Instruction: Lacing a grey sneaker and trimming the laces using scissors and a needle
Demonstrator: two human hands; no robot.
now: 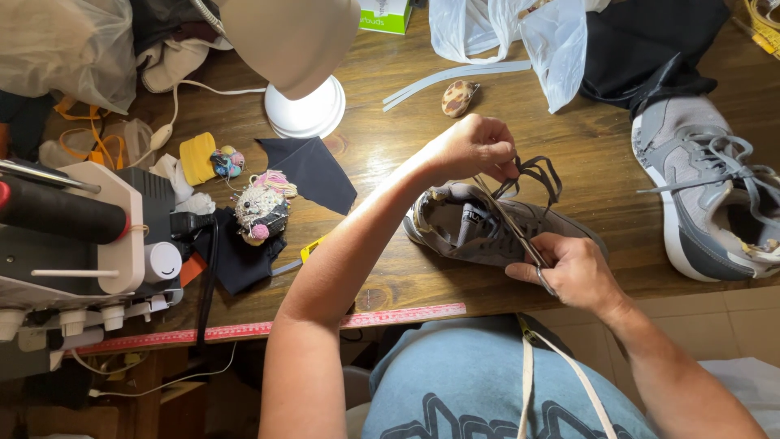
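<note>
at the near edge of the wooden table point(390, 106) a grey sneaker point(496, 232) lies on its side, its long axis running left to right with the heel opening to the left and the toe pointing right, toward the person's right hand point(573, 272). that hand is closed around thin scissors point(520, 236), whose blades slant up and left across the shoe toward the dark laces point(532, 175). the left hand point(475, 146) sits just above the shoe, fingers pinched together on the laces, pulling a loop up off the tongue. the left hand is nearer the lace ends; the right is nearer the toe. a second grey sneaker point(707, 191) stands well apart at the right edge, laces loose. a small green and white box point(386, 15) sits at the far edge beside white plastic bags point(520, 32). a white lamp point(305, 57) stands left of centre, and a pincushion point(260, 213) rests near dark cloth. a red ruler strip point(268, 329) runs along the table's front edge, next to a sewing machine point(73, 244) on the left.
</note>
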